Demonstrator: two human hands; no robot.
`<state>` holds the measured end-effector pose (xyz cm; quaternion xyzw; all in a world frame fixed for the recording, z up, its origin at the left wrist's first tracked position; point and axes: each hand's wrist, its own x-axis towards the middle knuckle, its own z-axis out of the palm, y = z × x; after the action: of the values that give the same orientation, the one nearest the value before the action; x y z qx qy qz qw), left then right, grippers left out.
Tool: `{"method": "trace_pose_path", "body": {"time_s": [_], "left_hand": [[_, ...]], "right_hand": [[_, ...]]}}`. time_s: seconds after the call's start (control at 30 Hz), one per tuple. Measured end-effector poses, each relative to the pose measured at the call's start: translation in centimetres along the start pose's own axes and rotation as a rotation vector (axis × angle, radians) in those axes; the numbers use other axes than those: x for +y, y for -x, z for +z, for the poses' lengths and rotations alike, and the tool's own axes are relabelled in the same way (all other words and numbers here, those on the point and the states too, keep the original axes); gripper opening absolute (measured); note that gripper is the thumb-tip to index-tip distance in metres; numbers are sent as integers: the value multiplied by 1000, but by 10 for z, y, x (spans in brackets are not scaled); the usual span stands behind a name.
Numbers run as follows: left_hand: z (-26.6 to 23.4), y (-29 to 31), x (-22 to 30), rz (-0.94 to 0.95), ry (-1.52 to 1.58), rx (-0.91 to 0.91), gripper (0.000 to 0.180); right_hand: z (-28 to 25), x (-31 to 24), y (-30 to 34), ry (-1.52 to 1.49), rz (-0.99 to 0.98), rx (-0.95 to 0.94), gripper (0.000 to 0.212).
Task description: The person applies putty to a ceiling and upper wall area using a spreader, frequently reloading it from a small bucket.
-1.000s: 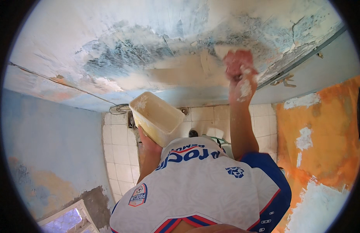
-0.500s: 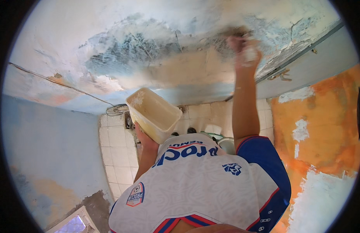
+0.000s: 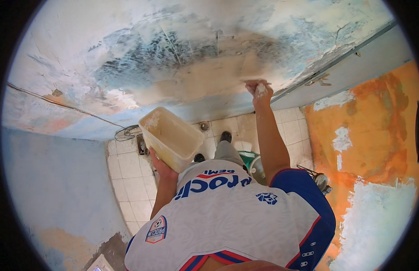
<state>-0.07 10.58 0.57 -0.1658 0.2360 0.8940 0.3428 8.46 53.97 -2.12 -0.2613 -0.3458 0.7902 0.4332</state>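
Steadying the pale tub with your left hand, you have its fingers wrapped around the left outer side, while your right hand, beyond the tub and to its right, grips a thin flat tool near the smeared wall; whether its edge touches, I cannot tell. Lay that edge at a shallow angle and use light, even strokes, feathering the margins of the tan patch beyond the tub, which is best held close to catch drips.
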Motion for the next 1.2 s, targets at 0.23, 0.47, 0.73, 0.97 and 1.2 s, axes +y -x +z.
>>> {"method": "trace_pose_path", "body": {"time_s": [0.23, 0.47, 0.73, 0.97, 1.2], "left_hand": [[0, -8, 15, 77, -31, -22, 65], [18, -20, 11, 97, -79, 32, 67], [19, -17, 18, 29, 17, 3, 60], [1, -25, 27, 66, -73, -33, 65], [0, -28, 25, 70, -35, -36, 64]], "right_hand": [[195, -145, 18, 121, -372, 48, 21], [118, -131, 47, 209, -404, -210, 34], [60, -15, -22, -79, -256, 26, 18], [220, -158, 34, 298, -519, 31, 31], [70, -50, 58, 129, -263, -63, 28]]}}
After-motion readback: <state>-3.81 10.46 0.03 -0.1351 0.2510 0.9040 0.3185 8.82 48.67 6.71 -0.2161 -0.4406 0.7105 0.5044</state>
